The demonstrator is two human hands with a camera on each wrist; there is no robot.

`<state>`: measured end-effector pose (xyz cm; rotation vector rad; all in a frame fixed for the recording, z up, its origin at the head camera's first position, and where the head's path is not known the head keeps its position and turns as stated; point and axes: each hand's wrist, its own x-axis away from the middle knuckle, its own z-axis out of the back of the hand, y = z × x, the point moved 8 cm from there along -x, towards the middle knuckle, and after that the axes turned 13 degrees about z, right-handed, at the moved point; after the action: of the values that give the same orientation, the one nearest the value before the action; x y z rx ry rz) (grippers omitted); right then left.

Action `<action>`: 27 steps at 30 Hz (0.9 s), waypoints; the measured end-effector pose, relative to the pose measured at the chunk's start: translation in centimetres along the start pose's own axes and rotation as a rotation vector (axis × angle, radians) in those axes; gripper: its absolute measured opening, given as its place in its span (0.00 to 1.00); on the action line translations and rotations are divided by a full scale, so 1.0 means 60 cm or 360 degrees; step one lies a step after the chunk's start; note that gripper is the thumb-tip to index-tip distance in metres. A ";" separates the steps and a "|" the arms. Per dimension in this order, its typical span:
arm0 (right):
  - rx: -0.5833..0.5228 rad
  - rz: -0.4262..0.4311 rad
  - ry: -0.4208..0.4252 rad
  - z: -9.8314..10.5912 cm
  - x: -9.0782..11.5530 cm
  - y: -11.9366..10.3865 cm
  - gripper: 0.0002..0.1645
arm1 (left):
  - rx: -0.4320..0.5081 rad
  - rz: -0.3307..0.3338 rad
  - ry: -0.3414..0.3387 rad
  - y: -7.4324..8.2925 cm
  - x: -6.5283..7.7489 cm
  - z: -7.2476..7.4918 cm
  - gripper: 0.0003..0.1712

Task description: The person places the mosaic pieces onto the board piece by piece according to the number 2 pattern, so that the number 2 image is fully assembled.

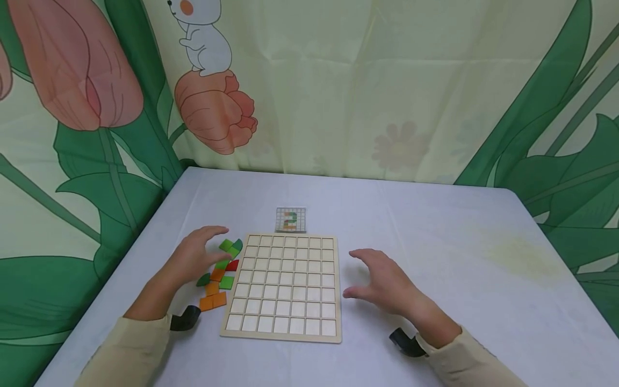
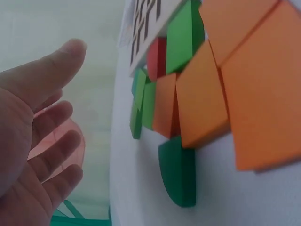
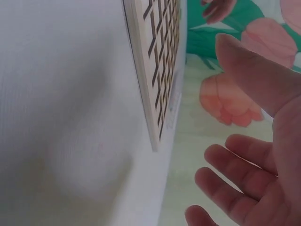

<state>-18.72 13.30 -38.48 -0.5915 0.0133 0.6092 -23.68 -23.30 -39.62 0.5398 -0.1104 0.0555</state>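
Observation:
A wooden grid board [image 1: 285, 338] with rows of square cells lies in the middle of the table, no blocks in its cells. Along its left edge sits a loose group of coloured blocks: orange squares [image 2: 263, 89], green squares [image 1: 226, 282], a red block [image 1: 232, 265] and dark green rounded pieces [image 2: 178, 172]. My left hand [image 1: 193, 255] hovers over these blocks, fingers spread and holding nothing. On the board's other side my right hand [image 1: 382, 282] is held above the table, thumb and fingers apart, with nothing in it.
Behind the board stands a small pattern card [image 1: 290, 220] showing a coloured figure like a 2 on a grid. A white cloth covers the table [image 1: 425, 226]. A printed curtain [image 1: 329, 107] with tulips hangs at the back. Each wrist carries a black camera mount [image 1: 186, 319].

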 end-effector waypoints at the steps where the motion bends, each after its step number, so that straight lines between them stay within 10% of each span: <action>1: -0.0004 0.0004 -0.0010 -0.003 -0.001 -0.001 0.47 | -0.0004 0.0019 -0.0010 -0.003 -0.002 -0.001 0.36; 27: 0.0050 0.0056 -0.0228 -0.069 -0.009 -0.012 0.42 | -0.0025 0.0234 -0.0169 -0.063 -0.055 -0.034 0.28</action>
<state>-18.11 10.37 -41.47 -0.5171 -0.1017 0.6831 -26.46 -25.59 -43.67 0.5186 -0.2540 0.1692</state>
